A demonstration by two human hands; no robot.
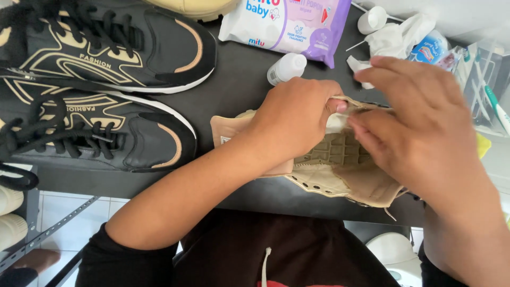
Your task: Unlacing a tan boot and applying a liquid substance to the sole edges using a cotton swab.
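A beige shoe [340,170] lies on its side on the black table [239,79], its ridged sole facing up. My left hand [292,119] grips the shoe's upper edge near the middle. My right hand [419,125] rests over the shoe's right part, its fingertips pinching a small white wipe [336,123] against the sole's edge. The two hands meet at that spot. The toe end of the shoe is hidden under my right hand.
Two black sneakers with tan trim [101,48] [95,130] lie at the left. A pack of wet wipes [287,24], a small white bottle [287,68], crumpled tissue [396,37], cotton swabs and toothbrushes [491,101] sit at the back. The table's front edge runs by my lap.
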